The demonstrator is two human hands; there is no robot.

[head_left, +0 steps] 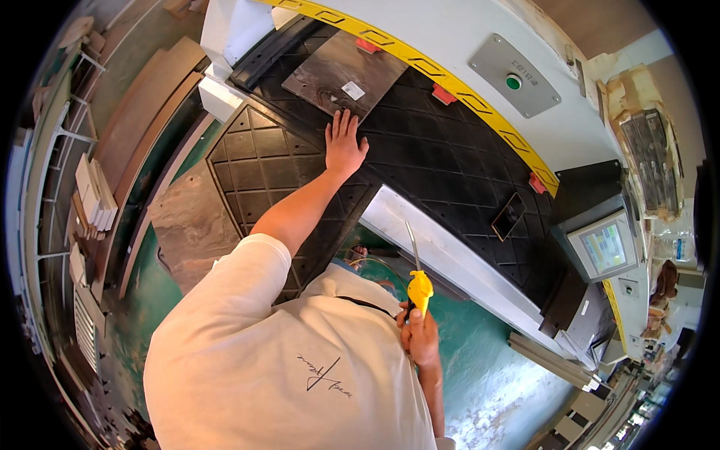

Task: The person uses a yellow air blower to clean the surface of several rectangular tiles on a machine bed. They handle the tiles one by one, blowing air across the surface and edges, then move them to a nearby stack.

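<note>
My left arm reaches out over the black gridded machine bed [442, 165]. My left hand [346, 148] lies flat with its fingers stretched out, and the fingertips rest at the near edge of a brown-grey marbled panel [322, 71]. A small white label [352, 91] is stuck on that panel near my fingers. Low at my right side, my right hand [421, 335] is wrapped round a yellow air blow gun [420, 291]. Its thin metal nozzle [412, 244] points up toward the white front rail of the bed.
A yellow strip [420, 60] with red stops [443, 94] runs along the machine's white beam. A dark phone-like slab [509, 217] lies on the bed. To the right stands a control screen [604, 246]. Another marbled panel [196, 225] is at the left, near stacked boards [150, 105].
</note>
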